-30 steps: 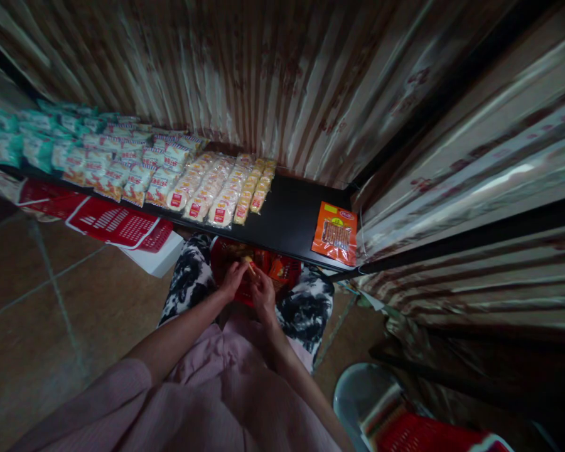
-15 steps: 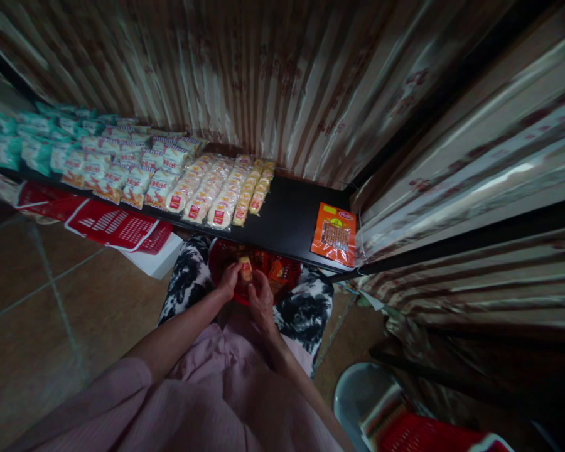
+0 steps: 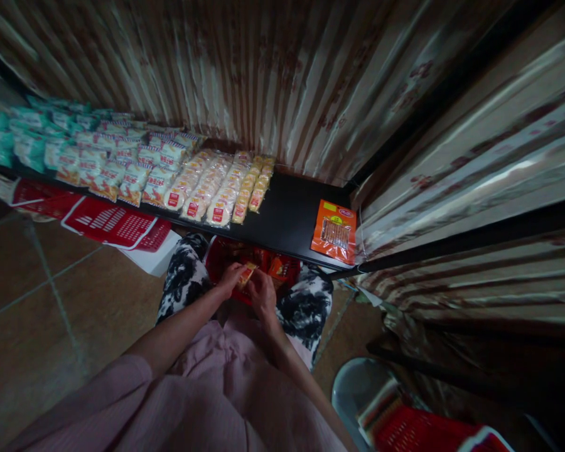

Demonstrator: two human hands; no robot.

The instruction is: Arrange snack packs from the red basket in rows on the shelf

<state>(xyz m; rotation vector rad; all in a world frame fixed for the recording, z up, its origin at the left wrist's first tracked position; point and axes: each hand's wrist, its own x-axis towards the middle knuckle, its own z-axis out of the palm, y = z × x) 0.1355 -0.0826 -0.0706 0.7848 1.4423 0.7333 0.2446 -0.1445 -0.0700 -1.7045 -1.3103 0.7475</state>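
My left hand (image 3: 230, 280) is closed on a small yellow-and-red snack packet (image 3: 247, 272), which tilts up to the right. My right hand (image 3: 263, 294) has its fingers bent together at the packet's right side and seems to pinch its edge; its fingertips are partly hidden. Both hands are over a red plastic basket (image 3: 211, 257) between my knees. Inside the basket lie several wrapped snacks, among them an orange packet (image 3: 279, 267).
A black shelf (image 3: 287, 210) runs across in front, bearing rows of yellow packets (image 3: 243, 198), round rice crackers (image 3: 219, 213), white-blue bags (image 3: 132, 182) and teal bags (image 3: 28, 147). An orange pouch (image 3: 335, 232) lies at its right end. Red baskets (image 3: 108, 221) sit below left; a grey stool (image 3: 353, 389) stands lower right.
The packet has turned from nearly upright to a slant, and both hands have shifted with it. The right fingers have drawn together at its edge.
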